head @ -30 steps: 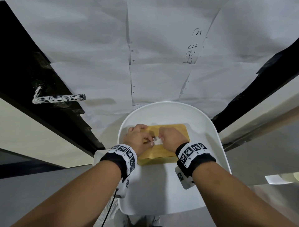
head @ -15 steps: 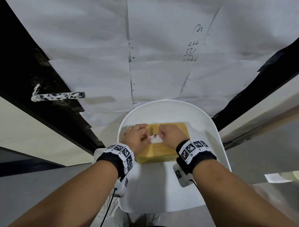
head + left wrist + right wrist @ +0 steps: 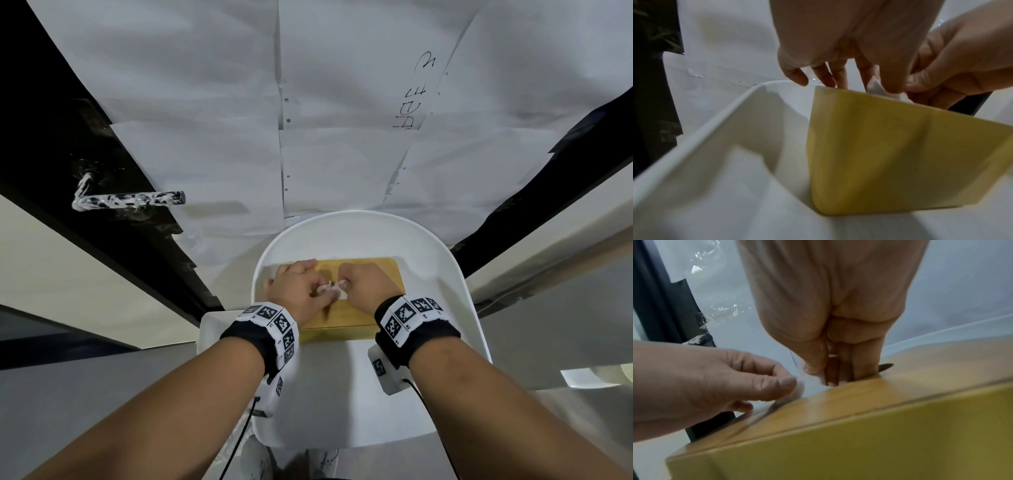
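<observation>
My left hand [image 3: 297,291] and right hand [image 3: 368,287] at frame centre, fingers curled, both pinching one small white scrap [image 3: 331,288] between them; scrap over yellow box [image 3: 349,317] top; box on white chair [image 3: 438,291], centre frame

We see dark handwriting [image 3: 411,106] on one white paper sheet [image 3: 359,68], up on the right. It runs sideways. The first letter looks like an H, and the last mark looks like a 2. We cannot read the letters between them for sure.

The left band [image 3: 274,322] behind our left hand [image 3: 296,291] has black and white square code signs in a row. The right band [image 3: 407,315] behind our right hand [image 3: 366,286] has them too. Tiny numbers stand beside those squares, but they are too small for us to read. One more square sign is on the small white box [image 3: 383,371] under the right band.
</observation>
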`<state>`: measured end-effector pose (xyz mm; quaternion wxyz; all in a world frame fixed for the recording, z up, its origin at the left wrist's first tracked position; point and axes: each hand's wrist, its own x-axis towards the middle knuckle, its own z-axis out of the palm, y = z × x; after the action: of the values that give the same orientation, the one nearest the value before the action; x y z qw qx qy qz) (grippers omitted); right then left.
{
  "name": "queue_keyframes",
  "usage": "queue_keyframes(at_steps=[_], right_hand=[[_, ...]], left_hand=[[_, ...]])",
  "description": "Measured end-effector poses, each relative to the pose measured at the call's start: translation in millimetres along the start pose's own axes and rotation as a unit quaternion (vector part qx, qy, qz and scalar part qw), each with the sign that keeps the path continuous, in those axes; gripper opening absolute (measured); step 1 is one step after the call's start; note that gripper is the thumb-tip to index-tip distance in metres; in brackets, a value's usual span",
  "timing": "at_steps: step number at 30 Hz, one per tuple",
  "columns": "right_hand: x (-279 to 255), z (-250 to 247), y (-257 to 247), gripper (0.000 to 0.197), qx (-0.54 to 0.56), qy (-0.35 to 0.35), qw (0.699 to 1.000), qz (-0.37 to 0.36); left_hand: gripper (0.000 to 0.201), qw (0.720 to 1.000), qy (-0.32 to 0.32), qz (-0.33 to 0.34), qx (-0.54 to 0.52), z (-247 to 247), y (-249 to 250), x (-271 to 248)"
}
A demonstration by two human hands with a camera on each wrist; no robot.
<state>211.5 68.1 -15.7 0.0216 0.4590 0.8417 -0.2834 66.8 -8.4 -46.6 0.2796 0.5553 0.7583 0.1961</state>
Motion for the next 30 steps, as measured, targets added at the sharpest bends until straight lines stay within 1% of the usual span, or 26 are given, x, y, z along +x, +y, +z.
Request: queue_keyframes(at_steps=[4,8,9,11,12,15,17,19,20,23,26,28,30], right_hand=[[-0.2,3.8,4.9,0.011,0.052,0.023,0.998,0.003],[0.5,5.3,12.8,0.011,0.083,0.106,0.991,0.016],[0.9,5.1,13.4,0.011,0.082,0.111,0.99,0.012],[2.2,5.2,12.2,0.011,0.069,0.087,0.994,-0.005],[2.7,5.2,10.8,0.011,0.056,0.068,0.996,-0.011],[1.8,3.2,9.9,0.018,0.05,0.021,0.999,-0.005],[-0.3,3.0,10.2,0.018,0.051,0.005,0.999,-0.001],[-0.3,5.2,10.1,0.014,0.034,0.006,0.999,0.002],[0.2,6.7,9.5,0.013,0.024,0.009,1.0,0.007],[2.1,10.5,6.9,0.012,0.016,0.016,1.0,0.007],[2.2,10.4,4.0,0.011,0.011,0.009,1.0,-0.007],[2.9,7.0,3.0,0.01,0.027,0.029,0.999,-0.002],[3.4,3.5,3.5,0.009,0.055,0.05,0.997,0.016]], left_hand=[[0.012,1.0,0.005,-0.009,0.027,3.9,2.8,-0.4],[0.014,0.997,0.009,-0.014,0.071,0.1,7.8,0.8],[0.014,0.997,0.007,-0.016,0.07,-0.8,8.4,1.4],[0.008,0.998,-0.005,-0.019,0.056,-0.7,8.3,2.7],[0.009,0.998,-0.017,-0.02,0.052,-0.2,8.5,2.9],[0.021,0.997,-0.041,-0.025,0.055,0.7,9.3,3.4],[0.021,0.997,-0.041,-0.021,0.055,0.2,7.9,3.7],[0.016,0.998,-0.038,-0.017,0.051,0.2,4.2,2.9],[0.017,0.998,-0.037,-0.016,0.052,0.7,3.1,1.9],[0.028,0.996,-0.034,-0.015,0.077,3.7,4.0,-1.1],[0.031,0.995,-0.031,-0.018,0.089,7.0,3.3,-0.3],[0.027,0.996,-0.018,-0.002,0.085,9.6,1.4,0.0],[0.021,0.996,0.019,0.045,0.069,13.6,0.3,-1.2]])
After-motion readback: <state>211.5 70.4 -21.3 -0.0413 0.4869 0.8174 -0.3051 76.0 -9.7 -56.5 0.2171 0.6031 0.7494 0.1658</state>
